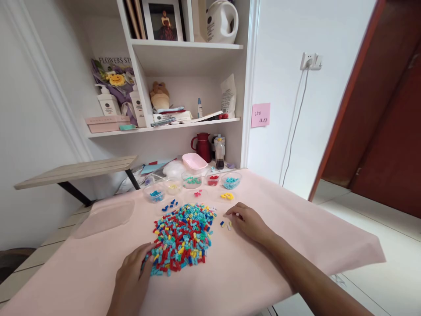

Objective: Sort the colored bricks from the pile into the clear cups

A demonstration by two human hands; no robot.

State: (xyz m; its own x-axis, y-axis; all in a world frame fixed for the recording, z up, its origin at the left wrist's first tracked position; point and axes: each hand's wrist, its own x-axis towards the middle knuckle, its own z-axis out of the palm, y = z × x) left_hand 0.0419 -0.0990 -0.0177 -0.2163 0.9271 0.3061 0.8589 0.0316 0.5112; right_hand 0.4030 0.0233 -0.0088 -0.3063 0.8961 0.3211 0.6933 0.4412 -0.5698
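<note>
A heap of small plastic pieces point(182, 237) in red, blue, turquoise and yellow lies in the middle of a pink-covered table point(296, 237). My left hand point(131, 274) rests at the heap's near left edge, fingers curled against the pieces. My right hand point(248, 221) lies to the right of the heap, fingertips drawn together over a few loose pieces point(226, 225). Whether either hand holds a piece is hidden. Behind the heap stand several clear cups point(191, 179) with pieces sorted by colour.
A clear lid point(105, 217) lies at the left of the table. A pink tub point(194, 161), a red jug point(203, 147) and a bottle point(219, 152) stand at the back below white shelves point(187, 44). A wooden board point(77, 171) juts out left.
</note>
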